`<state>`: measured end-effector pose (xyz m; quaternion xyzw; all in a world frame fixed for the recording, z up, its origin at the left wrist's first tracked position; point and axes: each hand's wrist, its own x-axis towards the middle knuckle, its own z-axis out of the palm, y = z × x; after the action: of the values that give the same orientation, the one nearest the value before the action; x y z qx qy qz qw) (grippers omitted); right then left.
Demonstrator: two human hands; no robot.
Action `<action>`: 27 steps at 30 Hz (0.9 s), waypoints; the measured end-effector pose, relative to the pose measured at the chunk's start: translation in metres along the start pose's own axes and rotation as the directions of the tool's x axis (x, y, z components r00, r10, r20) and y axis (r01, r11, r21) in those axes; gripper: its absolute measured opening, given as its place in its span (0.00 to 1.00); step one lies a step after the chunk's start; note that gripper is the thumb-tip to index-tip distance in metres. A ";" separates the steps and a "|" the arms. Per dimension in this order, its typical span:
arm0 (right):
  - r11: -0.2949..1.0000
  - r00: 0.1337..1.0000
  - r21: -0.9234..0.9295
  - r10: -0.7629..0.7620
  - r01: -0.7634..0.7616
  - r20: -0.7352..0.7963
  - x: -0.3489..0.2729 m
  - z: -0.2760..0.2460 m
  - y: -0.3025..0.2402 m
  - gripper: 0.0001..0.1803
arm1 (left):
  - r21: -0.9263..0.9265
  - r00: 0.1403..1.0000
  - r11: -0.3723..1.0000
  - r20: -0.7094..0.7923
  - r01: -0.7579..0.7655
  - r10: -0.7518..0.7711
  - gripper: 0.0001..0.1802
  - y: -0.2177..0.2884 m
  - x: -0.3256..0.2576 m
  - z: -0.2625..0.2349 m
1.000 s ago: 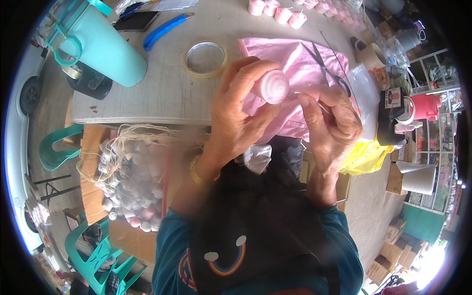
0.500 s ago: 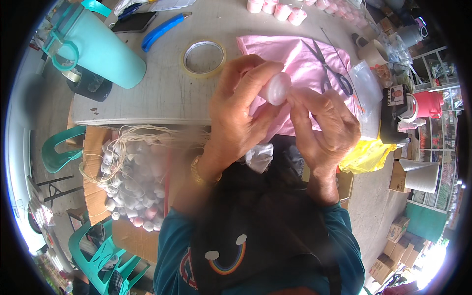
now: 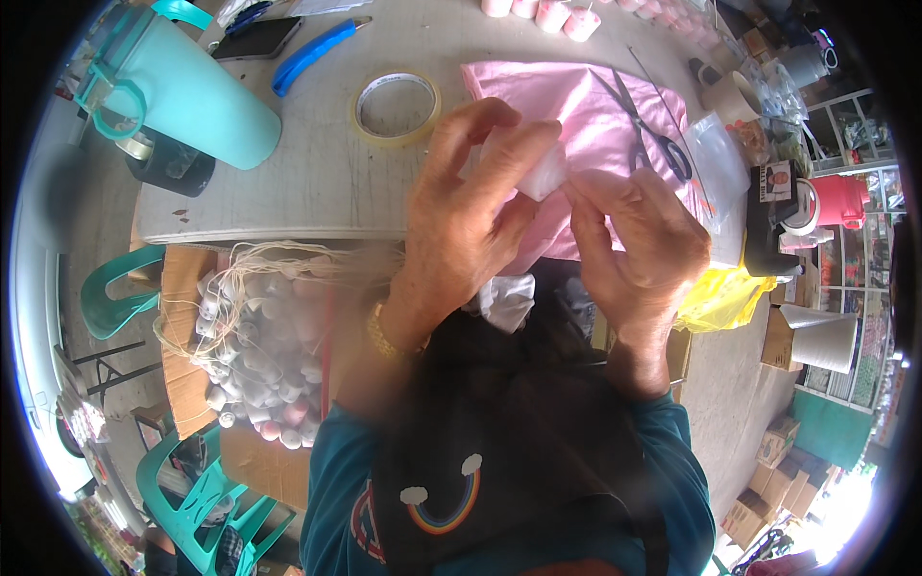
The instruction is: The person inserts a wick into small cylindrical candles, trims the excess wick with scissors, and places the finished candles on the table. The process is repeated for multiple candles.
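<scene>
While both hands meet above the table edge, the head view shows this:

Head view, left hand [image 3: 471,216]: raised over the table, fingers curled round a small white piece [image 3: 544,173], thumb and fingertips pinching it from the left.
Head view, right hand [image 3: 639,245]: fingers bent, tips pressed to the same white piece from the right; both hands grasp it together.
White piece: between the two sets of fingertips, in front of the pink sheet [image 3: 586,115]; mostly hidden by fingers, so its shape cannot be told.
Pink sheet: spread on the table [image 3: 317,182] behind the hands, with scissors [image 3: 648,130] lying on it.
Tape roll [image 3: 394,106]: flat on the table, left of the pink sheet, apart from the hands.
Teal jug [image 3: 187,86]: on its side at the table's far left, beside a dark cup [image 3: 173,168].
Blue cutter [image 3: 312,53]: near the table's far edge, above the tape roll.
Pink cups [image 3: 552,12]: in a row at the top edge.
Clear bag [image 3: 720,163]: right of the scissors.
Box of balls [image 3: 259,355]: below the table edge at left, holding white and pink balls with pale strings.
Yellow bag [image 3: 725,298]: lower right, just beside the right hand.
Wrist: a gold bracelet [image 3: 379,331] on the left arm.
</scene>
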<state>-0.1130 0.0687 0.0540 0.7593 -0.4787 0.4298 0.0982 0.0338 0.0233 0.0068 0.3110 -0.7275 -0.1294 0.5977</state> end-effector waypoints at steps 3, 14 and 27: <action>0.997 0.999 0.075 0.033 -0.034 0.005 0.001 -0.001 0.000 0.12 | -0.074 0.998 0.996 0.017 0.059 -0.057 0.31 0.002 -0.001 0.000; 0.990 0.996 0.110 0.087 -0.084 -0.014 0.001 -0.005 -0.006 0.11 | -0.353 0.986 0.922 0.010 0.159 -0.167 0.29 0.001 -0.002 0.002; 0.999 0.998 0.021 -0.043 0.043 -0.042 -0.002 -0.001 0.002 0.14 | -0.065 1.000 0.998 0.009 0.014 -0.013 0.29 0.006 0.003 0.001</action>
<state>-0.1159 0.0693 0.0529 0.7613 -0.4553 0.4486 0.1090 0.0304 0.0259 0.0118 0.2957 -0.7234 -0.1584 0.6035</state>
